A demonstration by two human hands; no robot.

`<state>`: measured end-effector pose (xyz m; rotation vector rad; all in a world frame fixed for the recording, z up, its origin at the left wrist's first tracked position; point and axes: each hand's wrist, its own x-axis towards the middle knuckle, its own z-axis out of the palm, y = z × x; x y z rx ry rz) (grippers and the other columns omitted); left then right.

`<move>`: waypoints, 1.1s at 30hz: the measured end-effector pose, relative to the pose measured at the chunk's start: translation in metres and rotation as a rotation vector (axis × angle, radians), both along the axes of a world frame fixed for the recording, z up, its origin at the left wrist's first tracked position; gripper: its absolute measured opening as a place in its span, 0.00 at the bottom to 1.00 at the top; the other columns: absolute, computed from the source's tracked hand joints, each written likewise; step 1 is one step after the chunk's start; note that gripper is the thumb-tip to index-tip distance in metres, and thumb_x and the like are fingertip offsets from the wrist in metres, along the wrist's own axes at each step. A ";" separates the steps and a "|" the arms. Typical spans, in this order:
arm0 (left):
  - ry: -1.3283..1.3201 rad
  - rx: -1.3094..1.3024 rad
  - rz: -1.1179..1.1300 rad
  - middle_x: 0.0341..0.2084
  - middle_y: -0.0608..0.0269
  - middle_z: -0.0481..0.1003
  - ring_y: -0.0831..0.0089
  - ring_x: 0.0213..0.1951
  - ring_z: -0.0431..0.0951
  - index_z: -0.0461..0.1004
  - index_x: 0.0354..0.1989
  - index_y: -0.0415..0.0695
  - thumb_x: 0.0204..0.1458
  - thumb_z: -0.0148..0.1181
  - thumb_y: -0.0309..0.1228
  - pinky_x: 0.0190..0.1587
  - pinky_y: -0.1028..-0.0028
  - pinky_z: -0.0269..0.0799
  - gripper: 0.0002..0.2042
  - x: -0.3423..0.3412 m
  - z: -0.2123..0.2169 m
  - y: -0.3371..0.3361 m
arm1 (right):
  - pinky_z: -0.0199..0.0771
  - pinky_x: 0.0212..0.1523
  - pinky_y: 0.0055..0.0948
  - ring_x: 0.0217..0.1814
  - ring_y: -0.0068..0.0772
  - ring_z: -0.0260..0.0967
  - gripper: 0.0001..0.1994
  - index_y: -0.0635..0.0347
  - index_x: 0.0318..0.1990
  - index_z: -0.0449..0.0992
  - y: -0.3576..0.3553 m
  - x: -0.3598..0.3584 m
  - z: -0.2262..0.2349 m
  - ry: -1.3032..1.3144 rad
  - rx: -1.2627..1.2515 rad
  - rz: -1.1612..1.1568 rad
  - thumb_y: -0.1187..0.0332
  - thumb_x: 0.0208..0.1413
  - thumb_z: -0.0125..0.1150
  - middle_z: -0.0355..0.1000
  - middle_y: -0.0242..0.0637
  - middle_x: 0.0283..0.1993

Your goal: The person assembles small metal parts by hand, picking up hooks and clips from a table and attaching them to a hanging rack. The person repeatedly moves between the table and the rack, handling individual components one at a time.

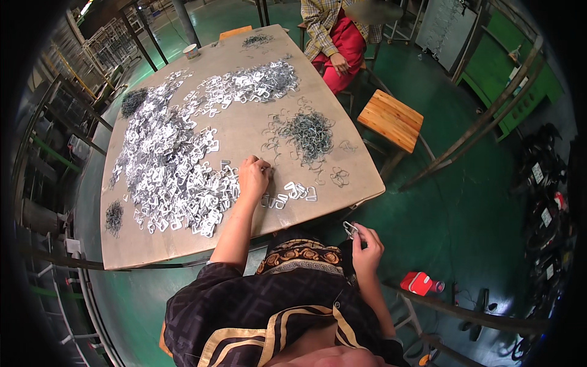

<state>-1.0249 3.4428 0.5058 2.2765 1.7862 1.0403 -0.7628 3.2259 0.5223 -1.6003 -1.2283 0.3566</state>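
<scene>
Two hands (254, 177) (368, 248) — metal clip (350, 230) in right, white labels (537, 173) on dark items (531, 197)

Through my remote feed, the table (244, 125) is tan, the metal clips (162, 147) silvery white, the wire rings (310, 136) dark grey; floor (440, 226), deep green; stool (391, 119), orange-brown. Wearer's shirt (257, 293): black, gold-banded. Co-worker's shirt (319, 27): yellow-and-grey plaid; trousers (347, 49), red.

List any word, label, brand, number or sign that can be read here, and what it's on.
No text is legible.
White tags on the dark items at right: too small to read.
Cup: markings too blurred.
Metal clip in the right hand: no lettering discernible.
</scene>
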 end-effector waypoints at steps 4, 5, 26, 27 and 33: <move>0.104 -0.081 0.036 0.29 0.59 0.75 0.58 0.38 0.73 0.82 0.28 0.46 0.43 0.62 0.28 0.41 0.62 0.68 0.05 0.010 -0.003 0.020 | 0.68 0.58 0.40 0.30 0.43 0.72 0.09 0.65 0.39 0.77 0.000 0.000 0.001 0.016 -0.012 0.009 0.81 0.48 0.59 0.71 0.42 0.28; 0.135 -0.117 0.051 0.30 0.59 0.76 0.58 0.38 0.73 0.82 0.28 0.46 0.43 0.62 0.29 0.41 0.62 0.68 0.05 0.013 -0.001 0.025 | 0.67 0.59 0.41 0.30 0.43 0.72 0.10 0.65 0.39 0.77 0.001 0.000 0.001 -0.002 -0.003 0.011 0.81 0.48 0.59 0.71 0.42 0.28; 0.793 0.075 -0.545 0.25 0.56 0.76 0.59 0.31 0.78 0.74 0.26 0.40 0.47 0.53 0.29 0.32 0.64 0.75 0.06 0.051 -0.004 0.064 | 0.75 0.30 0.28 0.29 0.35 0.76 0.10 0.67 0.40 0.78 0.000 -0.005 0.020 -0.042 0.036 0.058 0.81 0.50 0.58 0.74 0.41 0.33; 0.744 0.068 -0.509 0.25 0.56 0.76 0.59 0.32 0.78 0.73 0.28 0.40 0.47 0.53 0.29 0.33 0.64 0.74 0.06 0.050 -0.006 0.064 | 0.75 0.30 0.28 0.29 0.35 0.75 0.10 0.67 0.40 0.78 -0.001 -0.003 0.021 -0.028 0.031 0.053 0.81 0.50 0.58 0.74 0.41 0.33; 0.163 0.155 -0.549 0.27 0.54 0.70 0.57 0.32 0.72 0.67 0.32 0.41 0.45 0.57 0.27 0.37 0.62 0.66 0.08 0.067 0.009 -0.013 | 0.75 0.33 0.31 0.30 0.35 0.75 0.10 0.66 0.40 0.78 0.003 0.015 0.015 -0.091 0.021 -0.046 0.81 0.50 0.58 0.75 0.42 0.33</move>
